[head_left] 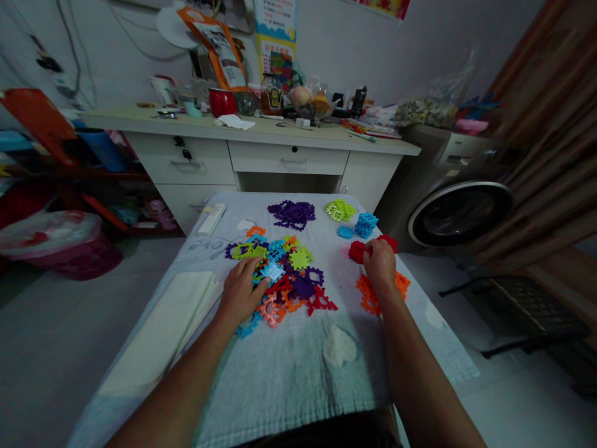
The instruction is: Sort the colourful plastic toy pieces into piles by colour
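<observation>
My left hand [241, 291] rests at the left side of a mixed heap of plastic interlocking pieces, thumb and fingers apart. Just beyond its fingertips is a light blue piece [273, 270]; lime green pieces [301, 257], purple pieces [304, 286] and a red piece [321, 301] lie in the same heap. My right hand [380, 261] is closed over the red pile, its fingers pinched at a red piece [357, 251]. An orange pile [368, 294] lies partly under my right wrist. Farther back sit a blue stack [365, 225], a green pile [340, 210] and a purple pile [291, 214].
A cloth [289, 373] covers the table. On its left lie a long white box [163, 330] and a small white object [212, 219]. Behind stands a cluttered white desk [289, 155], with a washing machine [448, 186] to the right and a bin [69, 249] to the left.
</observation>
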Tool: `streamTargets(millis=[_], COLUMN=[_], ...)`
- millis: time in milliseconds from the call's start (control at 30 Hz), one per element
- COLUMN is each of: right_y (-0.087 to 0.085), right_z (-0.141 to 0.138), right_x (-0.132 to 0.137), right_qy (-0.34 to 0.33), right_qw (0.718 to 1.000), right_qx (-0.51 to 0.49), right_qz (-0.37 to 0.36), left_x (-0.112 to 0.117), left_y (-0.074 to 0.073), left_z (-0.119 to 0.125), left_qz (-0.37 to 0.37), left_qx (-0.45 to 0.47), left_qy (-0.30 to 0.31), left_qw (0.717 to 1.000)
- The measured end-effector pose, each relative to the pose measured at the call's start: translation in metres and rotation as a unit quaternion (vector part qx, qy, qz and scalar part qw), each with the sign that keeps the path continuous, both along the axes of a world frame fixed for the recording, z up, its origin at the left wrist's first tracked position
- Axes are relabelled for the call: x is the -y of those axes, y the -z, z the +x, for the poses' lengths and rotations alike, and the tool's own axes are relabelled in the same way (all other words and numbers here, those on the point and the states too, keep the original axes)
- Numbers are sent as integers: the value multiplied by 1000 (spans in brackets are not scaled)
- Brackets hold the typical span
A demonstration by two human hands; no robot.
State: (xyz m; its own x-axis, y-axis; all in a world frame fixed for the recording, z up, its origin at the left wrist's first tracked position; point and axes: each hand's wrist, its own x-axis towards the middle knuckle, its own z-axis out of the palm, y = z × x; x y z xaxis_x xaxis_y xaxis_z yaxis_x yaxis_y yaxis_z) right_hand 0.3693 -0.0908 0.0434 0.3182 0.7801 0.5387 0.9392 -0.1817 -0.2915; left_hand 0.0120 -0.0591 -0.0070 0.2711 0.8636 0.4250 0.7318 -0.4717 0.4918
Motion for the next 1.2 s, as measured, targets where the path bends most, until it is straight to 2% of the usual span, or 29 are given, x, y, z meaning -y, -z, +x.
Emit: streamTargets(millis=[200, 333, 400, 500, 600, 700, 833, 933, 1200], right_y=[2, 3, 3, 5, 10, 13, 11, 9, 5], right_z=[-2, -6, -12, -31, -55, -75, -83, -80, -75], right_x=[3, 4, 3, 2, 1, 1, 4, 7, 11], right_qy=[20, 10, -18, -109, -210, -267, -304, -316, -330], right_qw=[997, 999, 1000, 994, 975, 955, 932, 920, 910], right_qx=[56, 43, 23, -16, -65, -95, -91, -91, -119], right_qz=[-49, -24, -6, -3, -29, -85, -177, -216, -219], left_x=[1, 0, 1, 1, 2, 2, 3, 3, 6], left_y=[0, -1, -1, -4, -8, -10, -11, -12, -9], left_z=[1, 0, 0, 1, 1, 2, 3, 3, 5], left_qz=[-2, -3, -7, -16, -28, -40, -47, -50, -39], left_qx=[1, 7, 11, 18, 26, 39, 58, 62, 50], left_qy=[-3, 0, 3, 2, 0, 2, 6, 17, 38], left_qw=[1000, 1000, 1000, 1000, 999, 998, 997, 997, 997])
